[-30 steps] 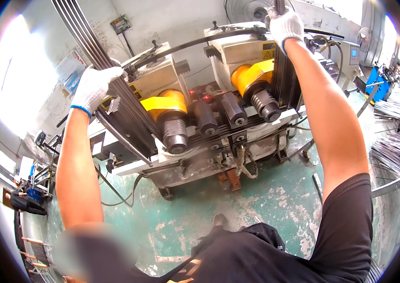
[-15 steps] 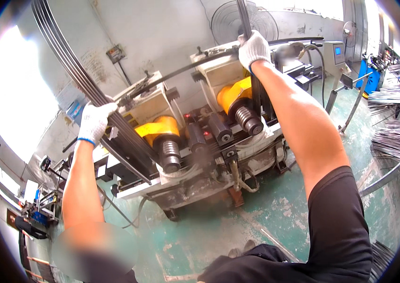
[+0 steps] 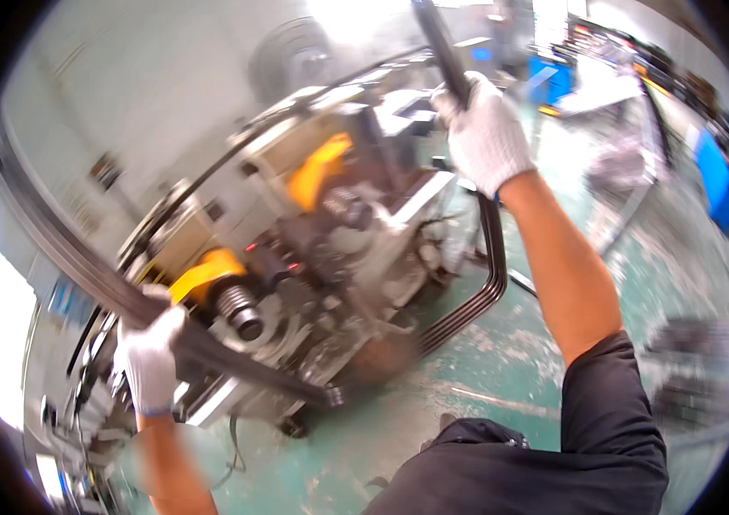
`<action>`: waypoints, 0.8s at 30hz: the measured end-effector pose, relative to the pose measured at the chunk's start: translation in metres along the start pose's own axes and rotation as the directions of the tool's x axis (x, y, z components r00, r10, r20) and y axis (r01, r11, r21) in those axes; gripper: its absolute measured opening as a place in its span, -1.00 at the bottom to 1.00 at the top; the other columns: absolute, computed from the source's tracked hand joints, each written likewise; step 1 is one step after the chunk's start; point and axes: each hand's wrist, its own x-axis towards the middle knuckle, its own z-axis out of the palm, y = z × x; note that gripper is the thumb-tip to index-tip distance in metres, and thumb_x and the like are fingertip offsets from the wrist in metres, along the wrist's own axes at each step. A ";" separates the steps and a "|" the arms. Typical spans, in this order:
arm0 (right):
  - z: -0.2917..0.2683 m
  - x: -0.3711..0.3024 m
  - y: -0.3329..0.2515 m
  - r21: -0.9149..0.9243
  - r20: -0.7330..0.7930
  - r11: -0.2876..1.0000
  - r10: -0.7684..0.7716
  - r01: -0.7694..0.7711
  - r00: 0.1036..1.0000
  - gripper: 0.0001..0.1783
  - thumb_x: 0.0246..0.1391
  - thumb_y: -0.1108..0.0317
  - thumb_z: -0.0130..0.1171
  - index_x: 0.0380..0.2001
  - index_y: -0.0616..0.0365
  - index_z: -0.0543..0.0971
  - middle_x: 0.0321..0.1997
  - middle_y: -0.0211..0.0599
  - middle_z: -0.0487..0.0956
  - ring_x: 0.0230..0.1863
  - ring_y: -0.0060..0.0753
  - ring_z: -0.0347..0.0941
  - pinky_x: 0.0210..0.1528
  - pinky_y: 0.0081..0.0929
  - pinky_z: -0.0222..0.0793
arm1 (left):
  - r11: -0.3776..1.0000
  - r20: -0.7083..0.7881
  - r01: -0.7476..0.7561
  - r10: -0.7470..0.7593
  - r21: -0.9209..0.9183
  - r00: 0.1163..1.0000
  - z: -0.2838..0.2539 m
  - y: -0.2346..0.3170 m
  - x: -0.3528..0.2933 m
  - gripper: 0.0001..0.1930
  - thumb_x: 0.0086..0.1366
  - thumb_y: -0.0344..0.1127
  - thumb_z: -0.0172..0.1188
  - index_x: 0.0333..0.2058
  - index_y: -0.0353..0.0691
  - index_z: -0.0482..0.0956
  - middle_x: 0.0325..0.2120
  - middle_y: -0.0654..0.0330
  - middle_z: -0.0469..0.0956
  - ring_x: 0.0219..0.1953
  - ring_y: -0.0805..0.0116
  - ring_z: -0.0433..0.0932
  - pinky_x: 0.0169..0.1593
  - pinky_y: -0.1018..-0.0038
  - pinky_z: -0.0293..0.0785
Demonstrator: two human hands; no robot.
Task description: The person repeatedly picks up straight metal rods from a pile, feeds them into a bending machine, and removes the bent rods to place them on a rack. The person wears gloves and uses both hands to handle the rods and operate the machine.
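Note:
In a white knit glove, my left hand [image 3: 151, 352] is closed around a bundle of long dark metal bars [image 3: 64, 240], which slants from the upper left down to an end near the machine's front edge. My right hand [image 3: 486, 137], gloved too, grips dark metal bars [image 3: 493, 249] that rise above it and bend below it toward the lower left. Whether both hands hold one connected bundle I cannot tell. Behind the bars stands a machine [image 3: 382, 236] with two yellow arms [image 3: 320, 172] and ridged metal rollers [image 3: 238, 311]. Motion blur smears much of it.
A fan [image 3: 291, 60] stands by the back wall. Blue equipment [image 3: 551, 81] is at the far right, with another blue panel [image 3: 716, 180] closer. Blurred stacks of bars [image 3: 699, 360] lie on the right. A thin strip [image 3: 502, 402] lies on the green floor.
My view has swung right, so the machine appears farther left and tilted. The bars in both hands have come away from the rollers, and the right bundle's bent lower part now shows beside the machine.

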 end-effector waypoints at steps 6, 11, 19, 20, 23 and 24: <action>-0.174 -0.147 0.000 -0.405 -0.071 0.881 0.235 -0.243 0.969 -0.67 0.45 0.15 0.11 -0.03 0.23 0.51 -0.27 0.17 0.66 -0.22 0.25 0.64 -0.13 0.06 0.53 | 0.920 0.315 0.087 0.041 -0.381 0.948 0.116 -0.044 -0.075 -0.80 0.35 -0.54 0.21 -0.06 -0.28 0.56 -0.26 0.19 0.59 -0.15 0.37 0.59 0.08 0.40 0.48; -0.309 -0.258 -0.010 -0.768 -0.089 0.596 0.265 -0.235 0.960 -0.61 0.27 0.35 0.22 0.11 0.14 0.40 -0.15 0.14 0.63 -0.16 0.31 0.63 -0.16 0.11 0.55 | 0.626 0.719 0.562 -0.002 -0.541 0.695 0.248 -0.048 -0.157 -0.80 0.37 -0.51 0.14 -0.05 -0.31 0.56 -0.26 0.10 0.62 -0.16 0.30 0.61 0.02 0.35 0.55; -0.488 -0.359 0.007 -0.941 0.122 0.313 -0.038 0.128 0.992 -0.76 0.11 0.38 0.19 -0.14 0.16 0.56 -0.31 -0.18 0.59 -0.28 -0.07 0.61 -0.25 -0.17 0.56 | 0.169 0.988 0.986 -0.149 -0.002 0.027 0.410 -0.099 -0.385 -0.73 0.34 -0.42 0.20 0.01 -0.30 0.57 -0.11 -0.01 0.65 -0.06 0.03 0.61 0.11 0.05 0.55; -0.514 -0.370 0.011 -0.938 0.154 0.314 0.003 0.145 0.988 -0.71 0.09 0.39 0.20 -0.09 0.19 0.57 -0.27 -0.16 0.60 -0.26 -0.06 0.61 -0.21 -0.18 0.57 | 0.191 0.986 0.978 -0.159 0.083 -0.053 0.424 -0.108 -0.414 -0.72 0.34 -0.41 0.21 0.00 -0.31 0.58 -0.10 -0.02 0.65 -0.07 0.02 0.62 0.10 0.06 0.56; -0.602 -0.404 0.050 -0.928 0.240 0.311 0.078 0.205 0.968 -0.62 0.10 0.35 0.18 0.00 0.21 0.60 -0.18 -0.11 0.63 -0.18 -0.02 0.62 -0.12 -0.16 0.58 | 0.551 0.995 0.829 -0.019 0.091 -0.096 0.441 -0.104 -0.482 -0.72 0.35 -0.39 0.24 0.00 -0.34 0.61 -0.08 -0.05 0.66 -0.09 -0.02 0.64 0.06 0.07 0.61; -0.632 -0.414 0.065 -0.931 0.269 0.280 0.088 0.235 0.959 -0.61 0.10 0.34 0.18 0.01 0.21 0.60 -0.16 -0.10 0.64 -0.17 -0.01 0.63 -0.11 -0.16 0.58 | 0.623 0.996 0.780 0.023 0.055 -0.088 0.447 -0.097 -0.498 -0.72 0.35 -0.38 0.25 0.00 -0.35 0.62 -0.08 -0.06 0.67 -0.09 -0.03 0.65 0.05 0.07 0.62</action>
